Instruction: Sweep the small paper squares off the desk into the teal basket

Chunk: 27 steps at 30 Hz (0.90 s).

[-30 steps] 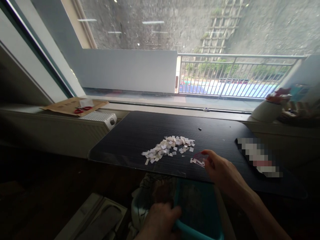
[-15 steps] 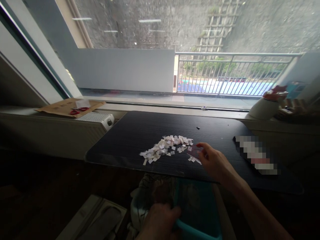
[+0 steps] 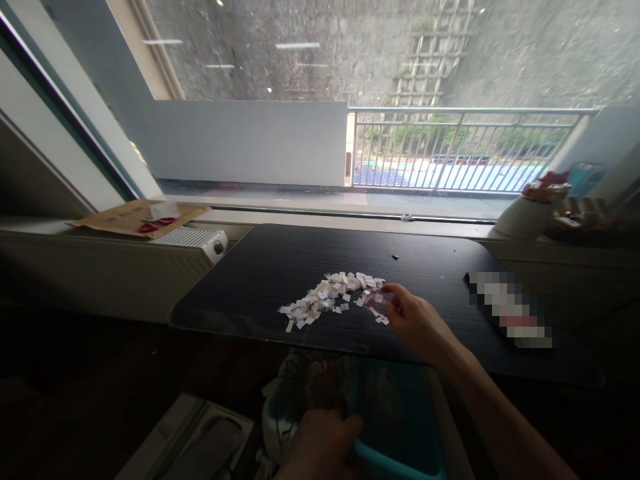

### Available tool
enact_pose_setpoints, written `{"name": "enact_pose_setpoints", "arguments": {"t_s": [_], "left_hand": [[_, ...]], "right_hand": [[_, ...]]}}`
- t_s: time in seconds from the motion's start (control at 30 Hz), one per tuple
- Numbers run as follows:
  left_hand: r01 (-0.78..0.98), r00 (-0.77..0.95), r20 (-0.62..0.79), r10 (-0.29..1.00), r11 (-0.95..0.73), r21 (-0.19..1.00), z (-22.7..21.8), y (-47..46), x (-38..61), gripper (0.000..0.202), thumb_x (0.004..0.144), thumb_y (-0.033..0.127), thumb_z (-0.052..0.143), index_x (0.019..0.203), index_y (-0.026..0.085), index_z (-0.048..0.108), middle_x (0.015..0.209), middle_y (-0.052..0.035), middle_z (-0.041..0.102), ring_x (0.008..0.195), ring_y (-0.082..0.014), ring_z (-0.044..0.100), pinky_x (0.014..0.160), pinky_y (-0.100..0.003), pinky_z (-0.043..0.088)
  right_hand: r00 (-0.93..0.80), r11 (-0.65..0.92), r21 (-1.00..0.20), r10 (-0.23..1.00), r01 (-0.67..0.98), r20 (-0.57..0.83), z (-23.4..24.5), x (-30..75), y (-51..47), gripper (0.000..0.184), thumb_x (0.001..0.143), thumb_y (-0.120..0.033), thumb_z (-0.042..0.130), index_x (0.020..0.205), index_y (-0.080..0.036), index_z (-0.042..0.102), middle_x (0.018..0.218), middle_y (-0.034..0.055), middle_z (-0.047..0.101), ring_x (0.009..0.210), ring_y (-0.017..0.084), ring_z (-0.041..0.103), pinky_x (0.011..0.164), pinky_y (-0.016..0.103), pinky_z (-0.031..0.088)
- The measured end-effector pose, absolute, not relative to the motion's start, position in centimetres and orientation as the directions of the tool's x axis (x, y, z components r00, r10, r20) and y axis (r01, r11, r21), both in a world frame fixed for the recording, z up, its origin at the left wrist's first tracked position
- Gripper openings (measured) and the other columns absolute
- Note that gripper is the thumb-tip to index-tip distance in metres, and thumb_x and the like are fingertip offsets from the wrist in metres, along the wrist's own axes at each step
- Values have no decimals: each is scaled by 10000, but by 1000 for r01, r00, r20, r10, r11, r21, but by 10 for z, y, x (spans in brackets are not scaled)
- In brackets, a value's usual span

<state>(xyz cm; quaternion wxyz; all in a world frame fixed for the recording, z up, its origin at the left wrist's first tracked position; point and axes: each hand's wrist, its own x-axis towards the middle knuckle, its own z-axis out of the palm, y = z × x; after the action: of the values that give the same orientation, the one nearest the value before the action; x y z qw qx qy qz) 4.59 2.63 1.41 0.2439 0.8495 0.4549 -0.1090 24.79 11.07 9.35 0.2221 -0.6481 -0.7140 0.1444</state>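
Note:
Small white paper scraps point(image 3: 320, 297) lie in a curved heap on the dark table point(image 3: 235, 280). At the heap's right end, my right hand point(image 3: 413, 317) pinches a thin, see-through pinkish card point(image 3: 379, 301). The card's lower edge meets a few loose scraps; whether it presses on the tabletop I cannot tell. Below the table's front edge, my left hand point(image 3: 323, 437) is closed at the rim of a teal bin point(image 3: 393, 460), in dim light, with its fingers partly hidden. The bin stands under the table edge, its inside dark.
A pixelated object point(image 3: 510, 313) lies on the table's right side, and a small dark bit point(image 3: 395, 257) near the back. Red-handled scissors point(image 3: 157, 225) rest on a brown envelope point(image 3: 115, 217) by the radiator point(image 3: 193, 237). An open box point(image 3: 190, 437) sits at lower left.
My right hand has moved a little left with the card, which now covers some loose scraps at the heap's right end. My left hand stays at the bin's rim.

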Motion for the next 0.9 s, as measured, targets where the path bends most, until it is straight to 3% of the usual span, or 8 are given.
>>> {"name": "enact_pose_setpoints", "arguments": {"t_s": [0.3,0.63,0.8,0.9], "left_hand": [[835,550,-429,716,-455,310,13,29,45,259,722,314,609,965,227,640,906,-91,671,826,-331,649,685,-383,510],[836,548,-452,703,-461,296,19,29,47,253,728,308,610,972,242,626,916,-68,661,834,-302,642,672,-338,493],[842,540,-472,697,-450,299,18,30,45,250,724,308,614,965,242,619,880,-64,661,806,-294,639,682,-338,480],[840,542,-468,698,-451,301,17,30,46,242,729,305,602,962,242,616,888,-72,663,823,-304,638,686,-341,473]], "right_hand": [[-57,98,-480,993,872,100,87,267,105,322,833,-233,429,1121,-198,569,727,14,650,611,156,574,553,240,354],[-102,149,-594,988,791,113,80,254,122,349,847,-251,410,1155,-182,558,705,20,640,563,142,551,519,232,363],[-60,116,-518,991,848,124,84,276,109,319,821,-241,435,1095,-193,591,711,19,649,578,145,560,521,237,355],[-9,86,-530,989,843,146,85,287,101,338,821,-268,439,1113,-189,590,682,11,646,564,144,564,525,239,376]]}}
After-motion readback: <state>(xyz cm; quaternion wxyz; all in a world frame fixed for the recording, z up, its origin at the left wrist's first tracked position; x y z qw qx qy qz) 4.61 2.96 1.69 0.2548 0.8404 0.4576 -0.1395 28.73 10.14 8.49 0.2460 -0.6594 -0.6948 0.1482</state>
